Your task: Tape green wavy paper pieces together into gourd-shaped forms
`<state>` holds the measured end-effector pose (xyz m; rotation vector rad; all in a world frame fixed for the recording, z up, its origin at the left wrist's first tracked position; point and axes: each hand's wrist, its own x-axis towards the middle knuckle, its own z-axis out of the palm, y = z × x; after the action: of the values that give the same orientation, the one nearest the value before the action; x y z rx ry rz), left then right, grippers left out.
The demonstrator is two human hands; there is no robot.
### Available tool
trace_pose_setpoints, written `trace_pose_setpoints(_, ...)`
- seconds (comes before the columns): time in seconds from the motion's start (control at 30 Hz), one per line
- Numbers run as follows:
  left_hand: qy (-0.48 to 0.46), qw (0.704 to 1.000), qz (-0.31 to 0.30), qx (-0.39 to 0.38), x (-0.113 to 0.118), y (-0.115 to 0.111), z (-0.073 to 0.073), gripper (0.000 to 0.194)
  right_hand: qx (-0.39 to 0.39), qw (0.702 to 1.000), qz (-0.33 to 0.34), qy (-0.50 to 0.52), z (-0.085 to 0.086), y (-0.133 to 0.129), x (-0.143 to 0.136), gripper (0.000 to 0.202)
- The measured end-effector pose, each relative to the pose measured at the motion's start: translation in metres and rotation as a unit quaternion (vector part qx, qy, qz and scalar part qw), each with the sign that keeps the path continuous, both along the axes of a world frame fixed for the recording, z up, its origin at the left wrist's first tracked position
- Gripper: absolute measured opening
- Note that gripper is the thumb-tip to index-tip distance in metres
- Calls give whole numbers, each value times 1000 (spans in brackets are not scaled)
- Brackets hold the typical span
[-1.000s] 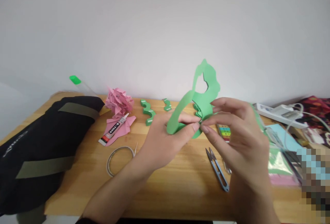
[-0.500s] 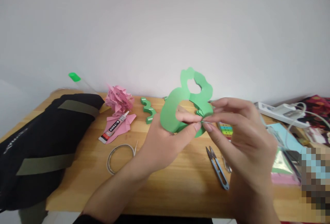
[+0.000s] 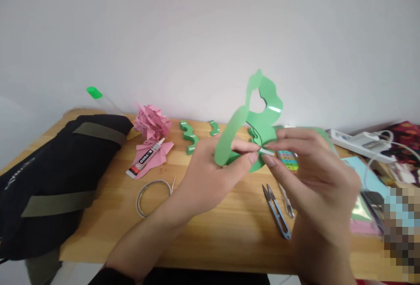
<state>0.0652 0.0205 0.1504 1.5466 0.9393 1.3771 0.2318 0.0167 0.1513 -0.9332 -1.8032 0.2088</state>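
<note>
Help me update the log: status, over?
Left hand holding curvy green paper cutout; right hand at narrow white strip, grip unclear. Cutout above tan wooden table. No obstruction visible.

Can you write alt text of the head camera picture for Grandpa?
The left hand holds a curvy green paper shape over a wooden table, while the right hand pinches a thin white strip by it. Scissors, a glue tube and crumpled pink paper lie nearby.

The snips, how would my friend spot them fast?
On the wooden table, look just left of the right hand. The thread snips lie there, tips toward the wall. Two pointed dark blades and a blue handle set them apart from the multicoloured strips.
</note>
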Motion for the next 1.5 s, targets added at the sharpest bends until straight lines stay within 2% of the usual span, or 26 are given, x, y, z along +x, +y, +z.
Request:
trace_pose_setpoints(0.17,4,1000,-10,-16,1,-1,2,8,-83,994,32,62,-3,-3,1,26)
trace_pose_setpoints(0.23,-3,999,-17,-36,1,-2,1,6,-60,997,14,44,-2,-2,1,24)
trace_pose_setpoints(0.33,-18,999,-12,-50,2,-3,0,10,31,997,-46,-47,2,0,2,24)
trace_pose_setpoints(0.43,-18,999,-3,-45,3,-4,-1,9,84,988,-37,-125,6,2,4,28)
trace_pose_setpoints(0.53,-13,999,7,-45,4,-4,0,8,70,990,6,-125,7,3,5,30)
trace_pose_setpoints(0.63,-6,999,18,-46,4,-5,3,9,61,992,14,-107,7,2,5,30)
trace_pose_setpoints(1.17,52,996,67,34,4,-9,4,19,82,986,-7,-142,7,0,4,26)
trace_pose_setpoints(1.5,28,998,51,17,5,-10,5,19,96,985,-9,-144,7,-1,2,29)
